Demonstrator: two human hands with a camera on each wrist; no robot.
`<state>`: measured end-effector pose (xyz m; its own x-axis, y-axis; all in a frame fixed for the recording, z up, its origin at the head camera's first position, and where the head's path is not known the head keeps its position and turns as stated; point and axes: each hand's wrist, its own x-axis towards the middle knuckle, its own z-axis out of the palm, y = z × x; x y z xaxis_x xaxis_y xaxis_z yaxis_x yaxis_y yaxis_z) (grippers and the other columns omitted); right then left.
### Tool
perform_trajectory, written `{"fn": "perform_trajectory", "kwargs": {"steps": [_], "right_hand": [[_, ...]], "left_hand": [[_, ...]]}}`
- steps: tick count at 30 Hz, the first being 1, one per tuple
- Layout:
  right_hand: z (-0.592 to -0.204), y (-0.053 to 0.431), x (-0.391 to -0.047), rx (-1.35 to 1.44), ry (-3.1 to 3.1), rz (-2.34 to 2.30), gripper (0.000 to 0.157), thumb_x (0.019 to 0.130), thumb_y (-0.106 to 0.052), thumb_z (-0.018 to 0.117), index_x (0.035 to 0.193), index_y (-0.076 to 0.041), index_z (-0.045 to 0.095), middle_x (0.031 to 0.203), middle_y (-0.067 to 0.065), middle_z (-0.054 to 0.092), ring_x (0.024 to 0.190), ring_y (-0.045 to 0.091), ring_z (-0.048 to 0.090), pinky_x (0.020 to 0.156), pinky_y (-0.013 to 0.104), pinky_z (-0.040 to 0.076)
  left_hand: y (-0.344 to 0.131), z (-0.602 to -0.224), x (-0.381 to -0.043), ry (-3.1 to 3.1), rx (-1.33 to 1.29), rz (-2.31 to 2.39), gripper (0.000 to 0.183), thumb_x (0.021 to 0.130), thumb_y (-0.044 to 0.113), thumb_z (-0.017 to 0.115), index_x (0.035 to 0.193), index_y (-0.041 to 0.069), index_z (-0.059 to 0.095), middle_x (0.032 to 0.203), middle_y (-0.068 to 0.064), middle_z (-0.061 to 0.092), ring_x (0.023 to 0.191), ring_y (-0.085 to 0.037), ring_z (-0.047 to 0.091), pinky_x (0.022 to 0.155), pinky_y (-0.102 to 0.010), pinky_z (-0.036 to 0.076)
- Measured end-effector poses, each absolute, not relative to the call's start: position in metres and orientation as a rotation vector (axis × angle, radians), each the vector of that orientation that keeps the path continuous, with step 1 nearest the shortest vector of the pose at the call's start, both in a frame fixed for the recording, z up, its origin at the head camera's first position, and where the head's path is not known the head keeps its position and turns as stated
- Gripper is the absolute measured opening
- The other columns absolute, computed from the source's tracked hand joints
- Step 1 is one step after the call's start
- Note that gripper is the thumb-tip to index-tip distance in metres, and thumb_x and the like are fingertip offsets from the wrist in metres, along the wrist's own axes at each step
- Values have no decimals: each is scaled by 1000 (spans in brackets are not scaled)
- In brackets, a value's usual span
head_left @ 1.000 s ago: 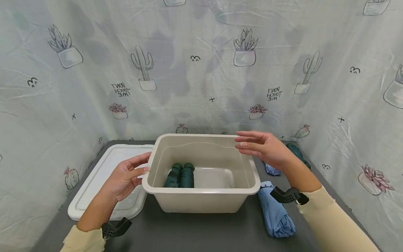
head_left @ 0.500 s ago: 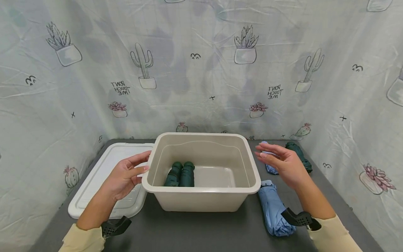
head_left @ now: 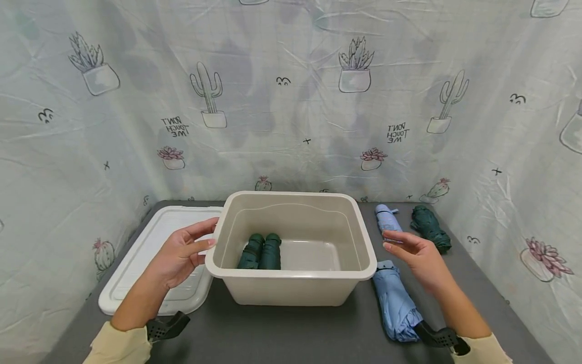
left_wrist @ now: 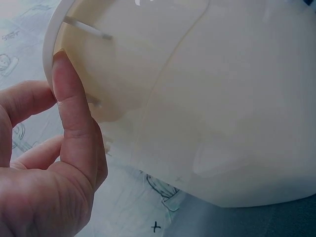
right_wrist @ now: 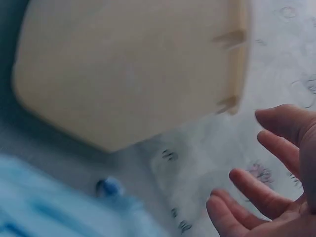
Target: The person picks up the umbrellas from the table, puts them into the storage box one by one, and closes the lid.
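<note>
A beige plastic storage bin (head_left: 295, 288) stands on the grey table, with two dark green folded umbrellas (head_left: 271, 253) lying side by side at its left. My left hand (head_left: 182, 253) holds the bin's left rim (left_wrist: 49, 54) between thumb and fingertips. To the right of the bin, my right hand (head_left: 416, 258) hovers with parted, loosely bent fingers and nothing in them. Beneath and before it lie a light blue folded umbrella (head_left: 395, 303) and, farther back, a smaller periwinkle one (head_left: 386, 218) partly covered by the fingers. Another dark green folded umbrella (head_left: 429, 227) rests at the back right.
The white lid (head_left: 150, 258) lies flat left of the bin, partly behind my left forearm. A cactus-print curtain (head_left: 291, 126) surrounds the table (head_left: 273, 333) at the back and sides.
My right hand has left the bin's right rim and moved right and down, uncovering the periwinkle umbrella. The left hand and the bin stay in place.
</note>
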<state>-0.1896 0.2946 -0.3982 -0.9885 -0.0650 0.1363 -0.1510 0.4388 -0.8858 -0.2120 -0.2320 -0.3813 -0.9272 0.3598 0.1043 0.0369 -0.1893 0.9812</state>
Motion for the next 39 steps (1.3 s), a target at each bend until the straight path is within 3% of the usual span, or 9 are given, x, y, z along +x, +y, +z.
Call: {"fn": "perform_trajectory", "kwargs": {"steps": [3, 5, 9, 11, 19, 23, 31, 39], "right_hand": [[-406, 296, -189, 150, -2680, 1550, 50, 97, -30, 72, 140, -5, 62, 134, 10, 68, 107, -2, 67, 85, 20, 56], [-409, 297, -187, 151, -2735, 1492, 50, 96, -30, 74, 138, -7, 64, 138, 17, 65, 114, 8, 66, 87, 25, 57], [-418, 305, -180, 180, -2836, 1423, 48, 92, -27, 78, 134, -7, 68, 143, 19, 60, 128, 36, 60, 91, 36, 57], [-422, 310, -176, 178, -2896, 1434, 49, 89, -27, 81, 133, -8, 69, 146, 21, 57, 131, 43, 55, 93, 40, 56], [-432, 323, -166, 133, -3078, 1687, 63, 87, -26, 83, 142, -6, 61, 157, 32, 39, 123, 41, 58, 90, 42, 57], [-434, 324, -164, 167, -3076, 1766, 63, 88, -24, 82, 144, -6, 59, 157, 33, 38, 128, 45, 54, 91, 43, 57], [-435, 324, -166, 219, -3083, 1793, 55, 89, -23, 80, 139, -4, 63, 157, 28, 42, 144, 64, 25, 104, 67, 47], [-434, 325, -166, 169, -3114, 1748, 56, 88, -24, 81, 139, -8, 64, 158, 29, 40, 146, 59, 27, 105, 76, 38]], "left_hand": [[-233, -381, -212, 1842, 470, 2228, 53, 102, -2, 56, 154, 0, 43, 129, -5, 61, 110, -19, 73, 86, -39, 62], [-232, -381, -212, 1840, 474, 2231, 54, 102, -2, 56, 154, 0, 42, 130, -5, 61, 111, -20, 73, 86, -40, 62], [-231, -382, -212, 1845, 459, 2228, 53, 102, -1, 57, 154, 1, 43, 129, -4, 61, 111, -19, 73, 86, -40, 62], [-231, -382, -212, 1847, 452, 2229, 53, 102, 0, 57, 154, 1, 44, 129, -4, 62, 111, -19, 73, 86, -40, 62], [-232, -382, -212, 1836, 465, 2235, 52, 102, -1, 57, 153, 2, 45, 130, -5, 62, 111, -20, 73, 86, -41, 62], [-232, -383, -212, 1839, 471, 2233, 52, 102, -1, 57, 153, 2, 45, 127, -5, 62, 110, -19, 73, 85, -40, 62], [-232, -384, -212, 1832, 478, 2237, 52, 102, -1, 57, 153, 1, 44, 125, -6, 61, 109, -19, 73, 85, -39, 63], [-232, -383, -212, 1792, 490, 2248, 51, 102, -2, 55, 152, 0, 45, 128, -5, 62, 109, -18, 73, 86, -37, 63]]}}
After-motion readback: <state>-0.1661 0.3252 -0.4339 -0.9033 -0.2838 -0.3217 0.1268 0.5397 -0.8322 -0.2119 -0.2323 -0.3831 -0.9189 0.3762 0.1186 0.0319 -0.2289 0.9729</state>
